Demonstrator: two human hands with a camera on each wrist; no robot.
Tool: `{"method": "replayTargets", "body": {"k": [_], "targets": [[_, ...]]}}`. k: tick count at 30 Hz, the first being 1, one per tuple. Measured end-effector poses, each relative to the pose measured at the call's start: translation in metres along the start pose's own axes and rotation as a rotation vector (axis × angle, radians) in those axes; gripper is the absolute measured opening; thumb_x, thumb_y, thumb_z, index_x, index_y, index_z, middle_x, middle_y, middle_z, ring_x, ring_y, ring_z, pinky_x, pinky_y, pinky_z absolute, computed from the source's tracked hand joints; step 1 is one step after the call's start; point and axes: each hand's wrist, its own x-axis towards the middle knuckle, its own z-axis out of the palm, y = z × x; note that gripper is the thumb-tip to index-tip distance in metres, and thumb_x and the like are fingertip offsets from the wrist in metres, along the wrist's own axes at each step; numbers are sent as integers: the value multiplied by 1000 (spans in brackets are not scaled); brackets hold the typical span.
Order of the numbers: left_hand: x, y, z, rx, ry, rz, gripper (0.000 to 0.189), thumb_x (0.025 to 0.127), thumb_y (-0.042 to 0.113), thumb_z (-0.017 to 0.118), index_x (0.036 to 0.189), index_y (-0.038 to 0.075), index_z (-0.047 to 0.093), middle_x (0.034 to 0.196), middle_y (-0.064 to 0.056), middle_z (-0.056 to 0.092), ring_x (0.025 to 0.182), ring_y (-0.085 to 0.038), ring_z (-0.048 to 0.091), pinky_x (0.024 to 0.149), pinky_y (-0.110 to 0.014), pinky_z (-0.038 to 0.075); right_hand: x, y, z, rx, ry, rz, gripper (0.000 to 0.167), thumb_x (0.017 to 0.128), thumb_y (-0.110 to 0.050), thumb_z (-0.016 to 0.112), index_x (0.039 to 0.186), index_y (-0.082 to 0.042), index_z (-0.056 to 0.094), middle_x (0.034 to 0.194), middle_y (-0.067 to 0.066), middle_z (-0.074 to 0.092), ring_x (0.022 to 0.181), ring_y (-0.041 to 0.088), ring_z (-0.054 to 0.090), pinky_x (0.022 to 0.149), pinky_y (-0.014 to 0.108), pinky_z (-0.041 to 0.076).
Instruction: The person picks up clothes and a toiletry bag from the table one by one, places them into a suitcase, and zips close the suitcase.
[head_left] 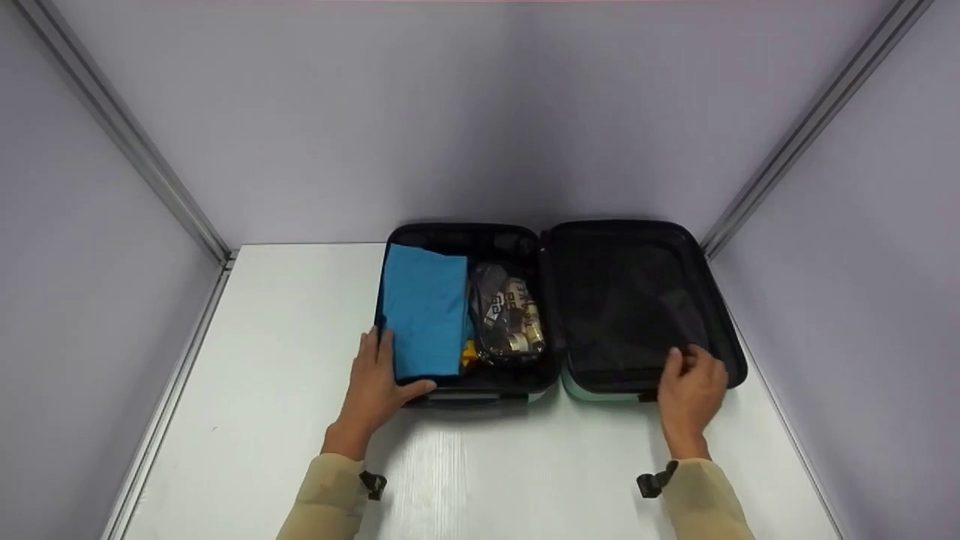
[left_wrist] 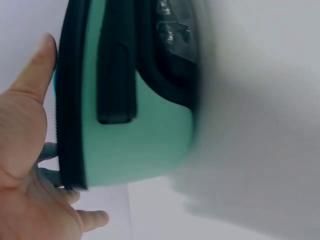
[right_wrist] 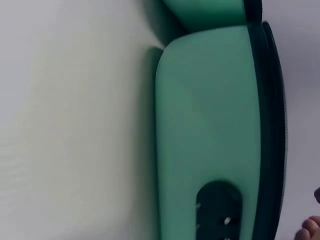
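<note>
An open suitcase with a mint-green shell (left_wrist: 130, 150) and black rims lies with its halves side by side. Folded blue cloth (head_left: 426, 311) fills the left part of the left half, beside a clear pouch (head_left: 510, 315) of small bottles and jars. My left hand (head_left: 375, 382) is spread at the front left corner, fingers along the rim and thumb across the front edge. Over the front right of the other half, my right hand (head_left: 691, 390) has its fingers bent close to the dark mesh lining (head_left: 622, 307); I cannot tell whether they pinch it.
The suitcase stands on a white table (head_left: 292, 330), near the grey back wall (head_left: 480, 112). Grey side walls (head_left: 862, 247) with metal corner posts rise on both sides. Something small and yellow (head_left: 469, 352) shows between cloth and pouch.
</note>
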Motion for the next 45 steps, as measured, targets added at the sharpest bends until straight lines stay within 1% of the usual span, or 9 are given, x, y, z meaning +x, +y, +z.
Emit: {"method": "replayTargets", "body": {"k": [5, 12, 17, 23, 26, 31, 35, 40, 45], "targets": [[-3, -6, 1, -99, -66, -50, 140, 76, 62, 89, 170, 6, 1, 175, -24, -8, 162, -47, 5, 127, -62, 24, -1, 18, -11, 26, 19, 237, 65, 100, -35, 71, 147, 4, 47, 142, 32, 42, 136, 48, 40, 114, 58, 32], [-2, -8, 4, -149, -78, -86, 147, 74, 57, 93, 170, 10, -8, 176, -21, -11, 162, -44, 10, 126, -59, 28, 0, 36, -16, 128, -205, 563, 117, 96, -61, 65, 166, 1, -5, 167, 35, 7, 155, 50, 17, 127, 59, 22], [-2, -6, 7, -182, -57, -103, 147, 76, 53, 94, 169, 9, -11, 176, -20, -10, 163, -41, 6, 128, -57, 23, -2, 40, -15, 290, -337, 732, 118, 99, -64, 58, 165, 3, -13, 173, 31, 2, 161, 44, 12, 130, 52, 18], [-1, -6, 7, -189, -47, -97, 148, 75, 53, 94, 169, 8, -12, 176, -22, -8, 163, -40, 6, 129, -56, 22, -4, 39, -12, 791, -443, 1013, 101, 103, -51, 62, 171, -14, -2, 176, 10, 6, 160, 29, 24, 124, 45, 35], [-1, -7, 8, -189, -46, -95, 148, 75, 53, 94, 169, 9, -12, 177, -21, -6, 164, -39, 6, 129, -55, 22, -2, 39, -13, 944, -461, 1083, 90, 104, -41, 66, 171, -20, 11, 175, 1, 12, 160, 21, 22, 127, 42, 30], [-2, -8, 7, -201, -42, -82, 147, 75, 52, 94, 169, 6, -10, 177, -20, -5, 163, -38, 8, 129, -55, 22, -1, 37, -18, 1092, -452, 1138, 75, 105, -32, 66, 165, -25, 22, 164, -9, 27, 157, 13, 23, 130, 37, 23], [-4, -8, 7, -210, -40, -70, 146, 76, 50, 95, 168, 5, -9, 177, -20, -3, 163, -38, 9, 129, -55, 23, -1, 30, -20, 1179, -403, 1117, 87, 104, -34, 68, 166, -33, 8, 151, -11, 35, 156, 17, 26, 129, 40, 26], [-6, -9, 7, -220, -46, -70, 146, 76, 49, 95, 168, 5, -9, 177, -19, -3, 163, -38, 10, 129, -55, 23, -1, 15, -23, 1186, -353, 970, 103, 104, -39, 66, 164, -42, -18, 159, -9, 28, 157, 18, 23, 129, 45, 25], [-6, -11, 7, -226, -46, -67, 146, 76, 51, 94, 168, 6, -9, 177, -17, -4, 163, -36, 8, 129, -54, 22, 0, -3, -21, 1210, -343, 786, 83, 107, -35, 61, 165, -35, 2, 160, -8, 31, 154, 10, 26, 132, 45, 15]]}}
